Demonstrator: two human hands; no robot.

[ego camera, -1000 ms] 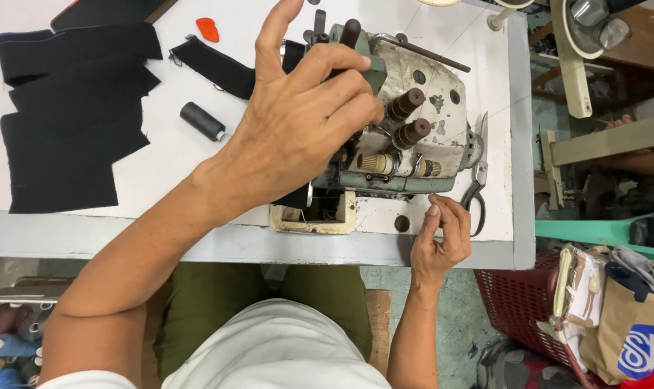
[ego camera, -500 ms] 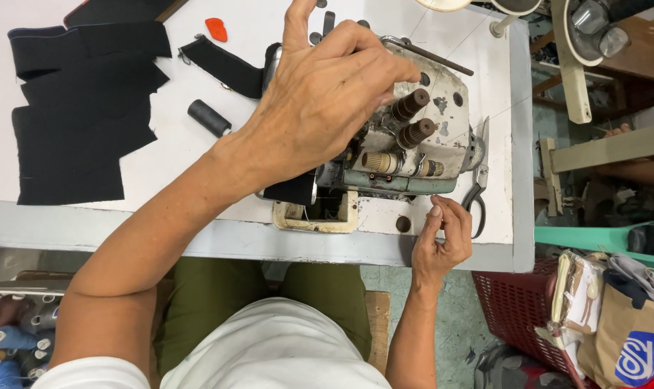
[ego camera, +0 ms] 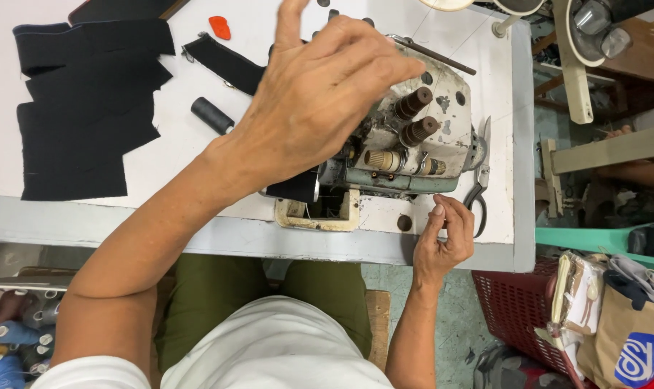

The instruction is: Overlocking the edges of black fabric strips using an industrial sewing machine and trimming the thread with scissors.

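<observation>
A left hand point(ego camera: 319, 94) hovers, fingers spread, over the sewing machine point(ego camera: 406, 144). The right hand point(ego camera: 446, 241) pinches its fingertips together at the table point(ego camera: 197, 238) edge, beside scissors point(ego camera: 479, 187).

We only spot a brown paper bag point(ego camera: 629, 338) with a blue-and-white label, low, right of the right hand point(ego camera: 442, 241).

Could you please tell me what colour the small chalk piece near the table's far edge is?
The chalk is orange-red, clearest in the head view.
</observation>
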